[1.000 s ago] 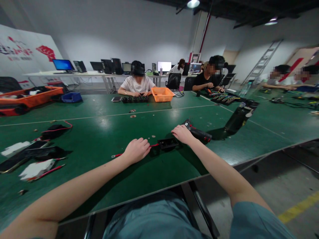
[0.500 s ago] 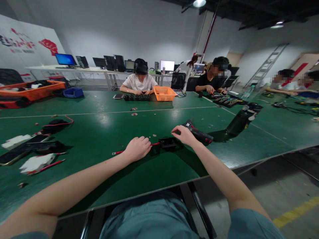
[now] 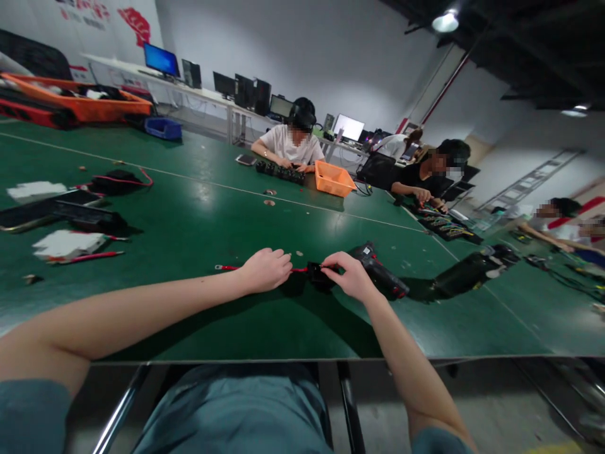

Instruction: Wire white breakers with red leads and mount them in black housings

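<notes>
in front of you spreads a broad, glossy green-topped table (image 3: 222, 221) with pale glare on it, and beyond it a long white desk (image 3: 116, 66) bearing dark flat monitors (image 3: 223, 84) runs along a plain pale grey wall (image 3: 302, 50), with a white panel (image 3: 106, 44) printed with a red fist on your left. up to your right, a dark beamed ceiling (image 3: 520, 57) carries round white lamps (image 3: 445, 21), while a slim red pipe (image 3: 445, 90) descends and a grey metal ladder (image 3: 534, 178) slants farther right. below the table's edge you have a dim grey floor (image 3: 505, 410) with a bit of yellow stripe (image 3: 562, 447).
</notes>
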### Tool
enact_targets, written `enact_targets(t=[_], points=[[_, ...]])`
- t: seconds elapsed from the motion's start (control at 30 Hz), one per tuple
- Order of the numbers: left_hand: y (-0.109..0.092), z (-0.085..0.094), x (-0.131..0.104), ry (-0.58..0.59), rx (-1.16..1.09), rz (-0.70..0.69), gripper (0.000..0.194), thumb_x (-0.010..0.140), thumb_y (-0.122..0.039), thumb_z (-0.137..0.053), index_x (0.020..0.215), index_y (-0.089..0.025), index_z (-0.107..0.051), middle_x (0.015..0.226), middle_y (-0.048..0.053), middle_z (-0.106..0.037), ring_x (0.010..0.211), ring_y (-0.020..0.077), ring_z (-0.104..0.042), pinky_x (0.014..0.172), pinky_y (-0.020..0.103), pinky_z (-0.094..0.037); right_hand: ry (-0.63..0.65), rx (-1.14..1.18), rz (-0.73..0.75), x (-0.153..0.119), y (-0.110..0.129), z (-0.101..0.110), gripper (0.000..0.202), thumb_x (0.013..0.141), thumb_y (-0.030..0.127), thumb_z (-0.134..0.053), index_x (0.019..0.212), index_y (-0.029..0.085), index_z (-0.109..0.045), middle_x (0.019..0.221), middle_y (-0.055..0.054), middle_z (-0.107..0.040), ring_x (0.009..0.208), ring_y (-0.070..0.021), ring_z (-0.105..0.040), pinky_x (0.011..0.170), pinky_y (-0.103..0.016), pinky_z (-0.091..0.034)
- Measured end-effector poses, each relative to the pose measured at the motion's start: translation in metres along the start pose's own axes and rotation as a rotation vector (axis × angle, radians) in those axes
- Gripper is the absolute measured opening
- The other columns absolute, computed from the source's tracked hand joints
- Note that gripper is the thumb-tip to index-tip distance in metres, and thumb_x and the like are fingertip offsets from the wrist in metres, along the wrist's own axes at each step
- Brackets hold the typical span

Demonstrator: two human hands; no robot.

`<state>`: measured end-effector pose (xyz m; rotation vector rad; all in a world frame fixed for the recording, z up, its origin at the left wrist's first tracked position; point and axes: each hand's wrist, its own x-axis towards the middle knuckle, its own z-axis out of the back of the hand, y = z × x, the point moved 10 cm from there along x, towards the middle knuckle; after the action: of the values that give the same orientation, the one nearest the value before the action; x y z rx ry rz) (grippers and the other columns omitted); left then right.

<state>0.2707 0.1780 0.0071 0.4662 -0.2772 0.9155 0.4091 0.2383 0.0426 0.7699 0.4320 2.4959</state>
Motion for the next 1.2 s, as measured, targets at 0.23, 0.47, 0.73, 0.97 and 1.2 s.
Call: enact_targets(t=[0.23, 0.47, 0.73, 0.97, 1.2], points=[[0.002, 0.000, -0.001, -0.005, -0.039, 0.003, 0.026, 0.097, -0.029, -0.046, 0.085, -0.015, -0.065, 0.084, 0.010, -0.062, 0.080, 0.0213, -0.055, 0.060, 0.034, -0.034, 0.148, -0.019, -0.023, 0.010, 0.007, -0.012, 0.007, 0.091, 0.026, -0.062, 0.095, 0.022, -0.067, 0.095, -0.006, -0.069, 0.088, -0.0210, -0.063, 0.082, -0.037, -0.052], [0.003, -0.002, -0.001, 0.007, -0.054, 0.014, 0.025, 0.096, -0.027, -0.047, 0.087, -0.015, -0.066, 0.086, 0.011, -0.063, 0.081, 0.0218, -0.055, 0.062, 0.034, -0.035, 0.298, -0.134, 0.015, 0.026, 0.019, -0.018, 0.005, 0.089, 0.023, -0.062, 0.088, 0.021, -0.067, 0.095, -0.006, -0.066, 0.086, -0.0194, -0.062, 0.080, -0.033, -0.050], [0.002, -0.002, -0.002, -0.009, -0.032, 0.002, 0.023, 0.096, -0.028, -0.048, 0.086, -0.016, -0.065, 0.085, 0.010, -0.063, 0.080, 0.0215, -0.056, 0.060, 0.033, -0.033, 0.429, -0.229, 0.040, 0.035, 0.019, -0.026, 0.006, 0.086, 0.018, -0.066, 0.082, 0.021, -0.069, 0.092, -0.004, -0.064, 0.083, -0.0171, -0.063, 0.078, -0.029, -0.049], [0.002, -0.002, -0.001, -0.012, -0.038, 0.012, 0.023, 0.096, -0.028, -0.049, 0.085, -0.016, -0.066, 0.083, 0.010, -0.062, 0.078, 0.0214, -0.056, 0.061, 0.034, -0.035, 0.391, -0.292, 0.048, 0.032, 0.018, -0.026, 0.013, 0.092, 0.024, -0.061, 0.094, 0.024, -0.074, 0.100, -0.005, -0.067, 0.090, -0.0195, -0.065, 0.084, -0.032, -0.050], [0.002, -0.002, -0.001, -0.017, -0.015, -0.006, 0.027, 0.098, -0.030, -0.046, 0.085, -0.016, -0.065, 0.083, 0.009, -0.062, 0.078, 0.0212, -0.056, 0.060, 0.033, -0.032, 0.233, -0.391, 0.042, 0.019, 0.019, 0.016, 0.023, 0.098, 0.030, -0.050, 0.104, 0.023, -0.071, 0.107, -0.008, -0.067, 0.101, -0.0236, -0.064, 0.092, -0.038, -0.050]])
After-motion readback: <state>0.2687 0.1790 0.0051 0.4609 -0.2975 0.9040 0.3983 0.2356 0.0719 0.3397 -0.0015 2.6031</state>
